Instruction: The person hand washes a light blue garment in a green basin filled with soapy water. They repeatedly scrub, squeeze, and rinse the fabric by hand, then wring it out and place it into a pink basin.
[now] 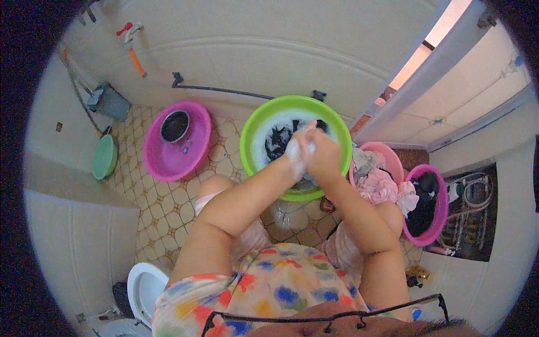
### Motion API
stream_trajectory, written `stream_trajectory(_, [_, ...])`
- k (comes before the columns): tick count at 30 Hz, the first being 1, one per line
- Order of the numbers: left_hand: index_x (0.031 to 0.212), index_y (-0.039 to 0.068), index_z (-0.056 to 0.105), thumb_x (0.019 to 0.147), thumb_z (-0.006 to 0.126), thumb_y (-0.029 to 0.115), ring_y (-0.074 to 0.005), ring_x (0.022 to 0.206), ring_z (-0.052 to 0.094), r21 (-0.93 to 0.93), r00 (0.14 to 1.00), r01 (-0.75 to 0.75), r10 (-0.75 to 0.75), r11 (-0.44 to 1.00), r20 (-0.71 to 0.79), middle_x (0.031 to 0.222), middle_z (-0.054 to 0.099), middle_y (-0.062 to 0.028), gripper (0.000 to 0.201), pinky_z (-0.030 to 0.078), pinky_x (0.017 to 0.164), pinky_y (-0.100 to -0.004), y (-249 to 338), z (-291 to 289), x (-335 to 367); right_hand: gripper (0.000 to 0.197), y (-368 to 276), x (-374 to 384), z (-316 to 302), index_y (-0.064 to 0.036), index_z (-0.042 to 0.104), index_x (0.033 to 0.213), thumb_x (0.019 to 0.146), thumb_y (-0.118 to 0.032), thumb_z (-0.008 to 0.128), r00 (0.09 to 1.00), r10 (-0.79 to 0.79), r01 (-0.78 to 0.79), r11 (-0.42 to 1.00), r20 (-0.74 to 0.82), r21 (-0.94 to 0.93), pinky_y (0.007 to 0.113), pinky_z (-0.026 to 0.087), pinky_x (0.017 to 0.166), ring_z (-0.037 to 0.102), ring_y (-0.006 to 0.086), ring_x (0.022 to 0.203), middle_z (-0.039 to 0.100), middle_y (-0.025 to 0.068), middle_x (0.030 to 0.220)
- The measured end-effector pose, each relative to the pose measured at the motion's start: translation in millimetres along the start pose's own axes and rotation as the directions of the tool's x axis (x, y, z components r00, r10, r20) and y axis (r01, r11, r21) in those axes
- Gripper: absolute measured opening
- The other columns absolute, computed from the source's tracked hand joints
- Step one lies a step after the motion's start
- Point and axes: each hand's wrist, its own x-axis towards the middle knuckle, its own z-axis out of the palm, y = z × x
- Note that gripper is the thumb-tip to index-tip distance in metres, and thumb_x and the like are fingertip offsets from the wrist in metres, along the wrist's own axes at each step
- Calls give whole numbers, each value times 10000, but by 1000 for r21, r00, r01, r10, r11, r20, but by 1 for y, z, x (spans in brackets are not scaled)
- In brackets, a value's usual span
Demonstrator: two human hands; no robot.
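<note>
Over a lime-green basin [247, 135], my two hands are pressed together. White foam coats my left hand [296, 153] and its wrist. My right hand [325, 156] is closed over the left one, its fingers curled across it. They hide most of the left hand's fingers, and whether any cloth lies between the palms cannot be seen. In the basin below, dark cloth [275, 143] lies in sudsy water, partly above the foam.
Left stands a magenta basin [154, 160] holding a small dark-bottomed bowl [175, 126]. A pink basin [387, 154] piled with pale and pink clothes [377, 185] and a pink tub [441, 219] of dark clothes stand right. A toilet [143, 286] is at lower left, a tap [132, 36] on the wall.
</note>
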Motion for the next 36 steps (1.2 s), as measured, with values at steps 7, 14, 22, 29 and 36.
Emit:
stream_trajectory(7, [1005, 127, 532, 880, 411, 334, -155, 840, 568, 132, 967, 6, 28, 991, -252, 925, 581, -15, 271, 451, 752, -297, -10, 83, -18, 210, 34, 18, -4, -70, 569, 796, 787, -280, 561, 976, 58, -37, 994, -210, 106, 433, 448, 635, 580, 339, 702, 596, 152, 758])
stream_trajectory(14, [917, 141, 538, 881, 414, 321, -140, 820, 560, 6, 991, 71, -71, 997, 111, 842, 577, -4, 221, 451, 714, -286, 12, -12, 3, 180, 5, -1, 3, -40, 535, 812, 756, -189, 619, 998, -57, 58, 998, -39, 11, 372, 439, 625, 571, 284, 663, 576, 153, 734])
stream_trajectory(22, [1084, 112, 495, 874, 430, 318, -208, 926, 536, 114, 953, 41, -4, 993, -303, 1034, 549, -93, 301, 425, 815, -372, -10, 67, -9, 200, 46, 33, -6, -66, 528, 883, 781, -235, 557, 941, 246, -200, 958, -231, 208, 426, 444, 676, 578, 357, 737, 587, 154, 767])
stream_trajectory(29, [1099, 126, 509, 868, 422, 348, -214, 894, 566, 342, 949, 23, 87, 939, -303, 985, 585, -63, 332, 436, 810, -354, 0, 2, 13, 175, 15, -9, 13, -106, 540, 892, 770, -229, 564, 945, -328, 328, 945, 7, -10, 427, 449, 684, 578, 327, 726, 596, 134, 798])
stream_trajectory(36, [1058, 103, 551, 864, 415, 342, -217, 926, 571, -7, 974, 150, -149, 989, -169, 1006, 601, -75, 336, 445, 832, -375, 6, 44, -7, 220, 56, 36, -3, -46, 570, 827, 818, -263, 537, 969, 178, -102, 920, -173, 379, 356, 434, 728, 572, 275, 775, 587, 127, 813])
